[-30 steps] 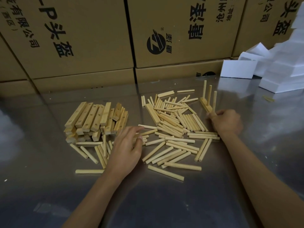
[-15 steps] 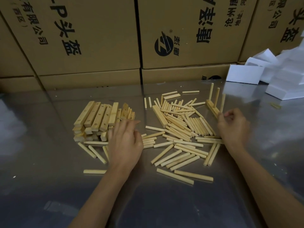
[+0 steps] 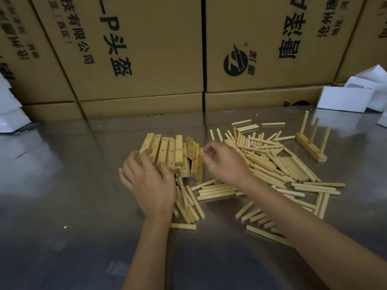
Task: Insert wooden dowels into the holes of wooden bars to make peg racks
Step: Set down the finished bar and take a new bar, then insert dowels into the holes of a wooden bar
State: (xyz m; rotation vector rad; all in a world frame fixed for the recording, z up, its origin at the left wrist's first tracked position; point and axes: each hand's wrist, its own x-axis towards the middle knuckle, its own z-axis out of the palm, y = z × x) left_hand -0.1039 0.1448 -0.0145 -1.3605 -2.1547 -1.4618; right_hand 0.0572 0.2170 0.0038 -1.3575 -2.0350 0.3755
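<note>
Wooden bars with drilled holes lie stacked in a pile on the steel table, and both hands are at this pile. The left hand rests its fingers, only lightly bent, on the near left bars; I cannot tell if it already grips one. The right hand has its fingers curled near the right edge of the pile, and whether they pinch a bar there is not clear. Loose dowels are scattered just beside the pile on the right and in front of it. One finished rack with three upright dowels stands well apart at the far right.

The step in hand seems to be taking one new bar. To do it well, I think it is better to lift a bar from the top, so the stack does not slide. Then turn the holes upward before reaching for a dowel, and keep the bar flat on the table while pushing.
</note>
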